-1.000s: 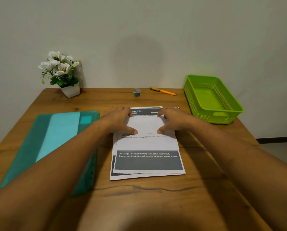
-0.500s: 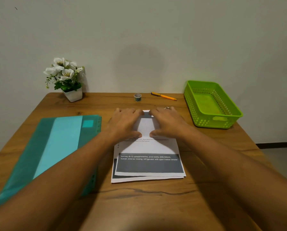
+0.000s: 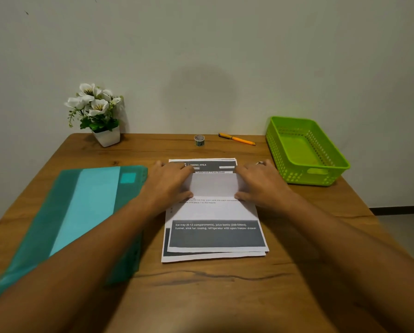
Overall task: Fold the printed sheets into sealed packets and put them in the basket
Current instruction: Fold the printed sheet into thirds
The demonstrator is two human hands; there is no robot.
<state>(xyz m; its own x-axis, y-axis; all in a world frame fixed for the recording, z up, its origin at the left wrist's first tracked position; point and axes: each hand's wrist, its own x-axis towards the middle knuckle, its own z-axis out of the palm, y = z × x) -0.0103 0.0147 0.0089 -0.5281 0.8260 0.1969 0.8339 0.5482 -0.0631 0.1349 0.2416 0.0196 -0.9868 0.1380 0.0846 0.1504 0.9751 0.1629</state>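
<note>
A small stack of printed sheets (image 3: 215,236) lies in the middle of the wooden table (image 3: 225,296). The top sheet's far end is folded back toward me into a white flap (image 3: 213,186). My left hand (image 3: 167,186) presses on the flap's left edge, my right hand (image 3: 261,183) on its right edge, fingers lying fairly flat with the thumbs along the near edge. A sheet headed "DINING AREA" shows beyond the flap. The green plastic basket (image 3: 340,165) stands empty at the right, just past my right hand.
A teal plastic folder (image 3: 85,207) lies to the left of the sheets, under my left forearm. Along the back edge of the table are a small tape roll (image 3: 199,140), an orange pen (image 3: 237,139) and a potted white flower (image 3: 97,111). A wall closes the far side.
My hands came together at the middle of the flap, then slid apart along it to its left and right edges. The flap lies flatter now.
</note>
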